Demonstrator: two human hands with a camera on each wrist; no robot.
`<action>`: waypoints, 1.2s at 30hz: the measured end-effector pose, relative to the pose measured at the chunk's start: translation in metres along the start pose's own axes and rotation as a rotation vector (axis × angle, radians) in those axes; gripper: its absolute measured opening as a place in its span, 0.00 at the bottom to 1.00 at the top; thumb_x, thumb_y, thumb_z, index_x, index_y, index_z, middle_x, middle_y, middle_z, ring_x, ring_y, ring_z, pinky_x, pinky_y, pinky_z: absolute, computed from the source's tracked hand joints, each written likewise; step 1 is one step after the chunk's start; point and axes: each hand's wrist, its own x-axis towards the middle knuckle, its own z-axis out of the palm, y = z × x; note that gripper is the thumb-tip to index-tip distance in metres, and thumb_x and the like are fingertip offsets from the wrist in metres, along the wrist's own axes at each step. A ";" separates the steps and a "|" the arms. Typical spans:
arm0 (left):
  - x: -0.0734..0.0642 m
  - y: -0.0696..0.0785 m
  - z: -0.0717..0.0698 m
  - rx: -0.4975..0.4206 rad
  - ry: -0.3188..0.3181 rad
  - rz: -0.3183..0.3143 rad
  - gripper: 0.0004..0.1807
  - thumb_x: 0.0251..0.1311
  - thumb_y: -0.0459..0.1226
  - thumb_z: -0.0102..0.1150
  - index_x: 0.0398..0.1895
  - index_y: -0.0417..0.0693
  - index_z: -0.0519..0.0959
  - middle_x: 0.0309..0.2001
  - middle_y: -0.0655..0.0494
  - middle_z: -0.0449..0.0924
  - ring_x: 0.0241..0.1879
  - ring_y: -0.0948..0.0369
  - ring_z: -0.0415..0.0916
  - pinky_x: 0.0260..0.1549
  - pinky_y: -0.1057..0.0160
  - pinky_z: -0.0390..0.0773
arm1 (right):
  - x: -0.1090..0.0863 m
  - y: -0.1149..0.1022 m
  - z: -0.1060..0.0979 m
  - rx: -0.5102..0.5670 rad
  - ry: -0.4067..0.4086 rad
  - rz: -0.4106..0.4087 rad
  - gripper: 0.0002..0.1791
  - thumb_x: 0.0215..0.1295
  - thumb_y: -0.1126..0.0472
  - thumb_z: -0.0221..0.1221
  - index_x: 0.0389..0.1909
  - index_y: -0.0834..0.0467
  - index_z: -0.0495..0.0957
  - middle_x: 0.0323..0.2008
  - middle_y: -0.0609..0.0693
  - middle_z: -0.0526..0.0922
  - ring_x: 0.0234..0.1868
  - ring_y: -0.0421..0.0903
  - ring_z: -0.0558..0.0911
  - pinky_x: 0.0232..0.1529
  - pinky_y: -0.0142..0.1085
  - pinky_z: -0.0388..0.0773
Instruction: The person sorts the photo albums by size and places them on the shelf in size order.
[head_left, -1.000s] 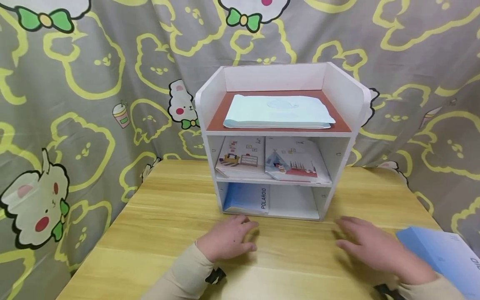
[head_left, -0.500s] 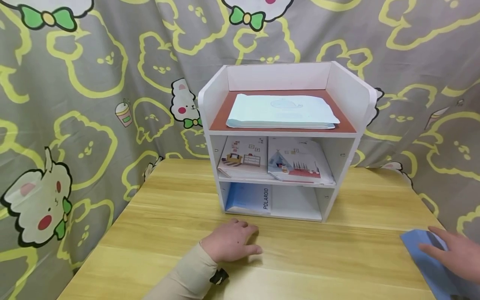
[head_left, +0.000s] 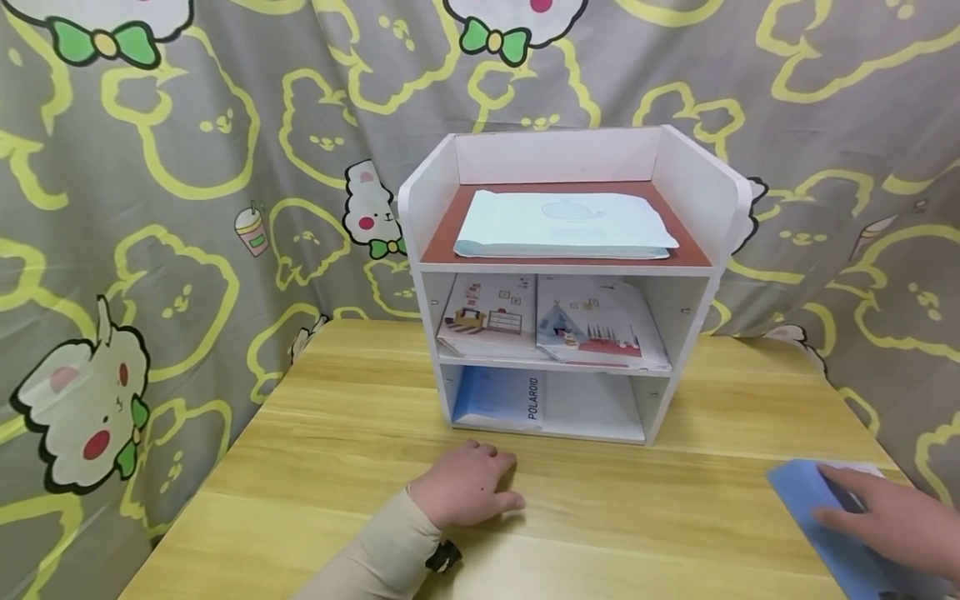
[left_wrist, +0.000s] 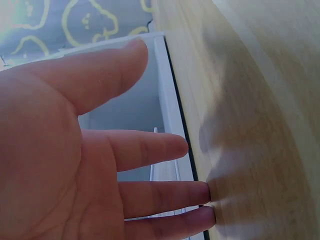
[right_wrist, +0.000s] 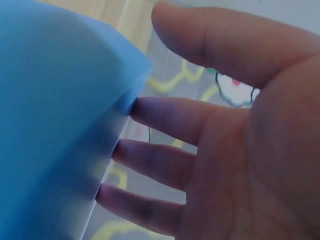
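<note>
In the head view my left hand (head_left: 467, 485) rests on the wooden table in front of the small white shelf (head_left: 558, 269), holding nothing. Its fingers look straight and spread in the left wrist view. At the right edge my right hand (head_left: 892, 517) lies against a blue box or booklet (head_left: 806, 487). Seen from the right wrist, the straight fingertips (right_wrist: 122, 147) touch the far edge of this blue item (right_wrist: 55, 100), while the thumb stands off from it. The palm covers much of the item in the head view.
On the shelf's top lies a pale whale-print packet (head_left: 566, 223). Illustrated books (head_left: 491, 312) fill the middle level. A blue and white POLAROID item (head_left: 498, 396) lies at the bottom left. The wooden table (head_left: 315, 433) ends at a patterned curtain (head_left: 180, 158).
My right hand has moved right from the bare table to the blue item. Over the last half second both have shifted slightly left. My left hand has barely moved.
</note>
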 end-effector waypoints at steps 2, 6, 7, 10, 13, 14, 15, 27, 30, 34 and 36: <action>0.001 -0.001 0.000 -0.010 0.004 -0.002 0.39 0.65 0.66 0.52 0.69 0.51 0.75 0.62 0.49 0.79 0.60 0.49 0.75 0.60 0.51 0.74 | 0.001 -0.011 0.000 0.013 0.000 -0.041 0.50 0.68 0.36 0.60 0.64 0.81 0.65 0.57 0.82 0.70 0.55 0.80 0.72 0.46 0.62 0.75; 0.001 -0.001 0.000 -0.016 0.001 0.003 0.38 0.65 0.65 0.54 0.69 0.50 0.75 0.62 0.48 0.79 0.61 0.49 0.75 0.61 0.52 0.73 | 0.004 -0.030 0.000 0.059 -0.045 -0.049 0.52 0.67 0.34 0.59 0.67 0.79 0.61 0.59 0.80 0.69 0.56 0.79 0.72 0.46 0.61 0.75; 0.001 -0.001 0.000 -0.018 0.001 0.005 0.38 0.65 0.65 0.54 0.68 0.50 0.75 0.62 0.48 0.79 0.61 0.49 0.75 0.61 0.52 0.73 | 0.005 -0.034 0.000 0.067 -0.061 -0.043 0.53 0.66 0.34 0.59 0.68 0.79 0.60 0.59 0.80 0.69 0.56 0.78 0.72 0.46 0.61 0.75; 0.001 -0.002 0.000 -0.018 0.004 0.010 0.38 0.65 0.65 0.54 0.68 0.50 0.75 0.62 0.48 0.79 0.61 0.49 0.75 0.60 0.52 0.74 | 0.010 -0.041 0.002 0.078 -0.073 -0.049 0.55 0.65 0.34 0.62 0.67 0.81 0.58 0.60 0.81 0.68 0.57 0.78 0.72 0.48 0.61 0.75; 0.001 -0.002 0.000 -0.011 0.012 0.015 0.38 0.64 0.65 0.55 0.67 0.50 0.76 0.61 0.49 0.79 0.60 0.49 0.76 0.59 0.52 0.75 | 0.010 -0.049 0.001 0.072 -0.079 -0.073 0.54 0.64 0.36 0.63 0.67 0.80 0.59 0.61 0.85 0.63 0.58 0.80 0.69 0.49 0.63 0.73; 0.001 -0.002 0.000 -0.008 0.015 0.017 0.38 0.64 0.65 0.55 0.67 0.50 0.76 0.61 0.49 0.79 0.59 0.49 0.76 0.59 0.52 0.75 | 0.010 -0.051 0.001 0.070 -0.079 -0.087 0.53 0.65 0.37 0.63 0.68 0.79 0.60 0.61 0.86 0.62 0.59 0.81 0.68 0.50 0.64 0.73; 0.001 -0.002 0.000 -0.005 0.016 0.018 0.38 0.64 0.65 0.55 0.67 0.51 0.76 0.61 0.49 0.79 0.59 0.49 0.76 0.58 0.52 0.75 | 0.009 -0.053 0.000 0.065 -0.078 -0.103 0.52 0.65 0.37 0.63 0.68 0.78 0.61 0.61 0.87 0.60 0.59 0.82 0.67 0.50 0.65 0.72; 0.000 -0.002 -0.002 0.006 0.001 0.014 0.38 0.64 0.66 0.55 0.67 0.52 0.76 0.62 0.49 0.78 0.60 0.49 0.75 0.59 0.51 0.75 | 0.004 -0.106 0.006 -0.010 0.066 -0.250 0.46 0.60 0.37 0.67 0.66 0.69 0.71 0.59 0.72 0.76 0.59 0.73 0.74 0.53 0.66 0.73; 0.000 -0.001 -0.001 0.010 0.002 0.016 0.38 0.63 0.66 0.55 0.67 0.52 0.76 0.62 0.49 0.79 0.59 0.49 0.76 0.58 0.51 0.76 | 0.005 -0.127 0.008 -0.033 0.057 -0.260 0.47 0.59 0.34 0.66 0.65 0.67 0.73 0.58 0.68 0.77 0.57 0.68 0.77 0.53 0.64 0.74; 0.000 -0.001 -0.001 0.008 0.003 0.017 0.37 0.63 0.66 0.56 0.67 0.53 0.76 0.61 0.50 0.79 0.58 0.49 0.76 0.57 0.51 0.76 | 0.006 -0.152 0.010 -0.067 0.077 -0.283 0.46 0.58 0.30 0.64 0.64 0.64 0.76 0.53 0.60 0.80 0.49 0.55 0.80 0.48 0.57 0.78; -0.001 -0.001 -0.002 0.003 0.001 0.017 0.37 0.63 0.65 0.56 0.67 0.53 0.76 0.61 0.50 0.79 0.58 0.49 0.76 0.57 0.51 0.76 | 0.007 -0.164 0.012 -0.081 0.097 -0.302 0.45 0.57 0.30 0.65 0.64 0.62 0.77 0.50 0.55 0.80 0.45 0.49 0.79 0.45 0.52 0.79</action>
